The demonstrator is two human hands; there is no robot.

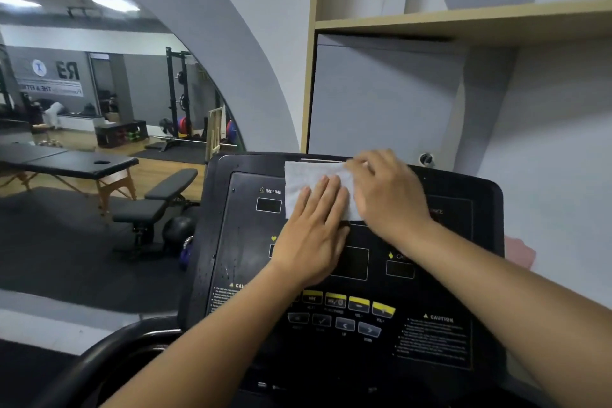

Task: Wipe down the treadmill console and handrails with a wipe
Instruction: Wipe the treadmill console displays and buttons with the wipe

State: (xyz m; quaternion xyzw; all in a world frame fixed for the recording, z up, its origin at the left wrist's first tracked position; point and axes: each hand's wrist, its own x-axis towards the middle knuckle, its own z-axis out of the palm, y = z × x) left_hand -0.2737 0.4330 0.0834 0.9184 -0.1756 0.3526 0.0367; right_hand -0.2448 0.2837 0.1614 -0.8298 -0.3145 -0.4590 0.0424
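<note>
While the left hand point(314, 235) lies flat with straight fingers pressed on the lower half of a white wipe point(308, 175), the right hand point(390, 199) sits just beside it, its bent fingers reaching over the wipe's upper right corner. Whether those fingers pinch the wipe or only press on it cannot be told. The two hands are close together, the right one slightly overlapping the left fingertips' side of the sheet.

Under both hands, the wipe is spread near the top edge of the black treadmill console point(463, 275). Just left of the left hand's fingertips stands the word INCLINE point(271, 191) above a small dark display. Below the left wrist runs a row of yellow buttons point(347, 300), and under the right forearm there is a caution label point(433, 338). Droplets speckle the console's left side. Below the left forearm curves a black handrail point(109, 351).

Far left of the hands, an arched mirror point(99, 93) shows a massage bed point(82, 162), a weight bench point(159, 199) and a squat rack point(175, 93). Above the right hand hangs a wooden shelf point(463, 21) on the grey wall.
</note>
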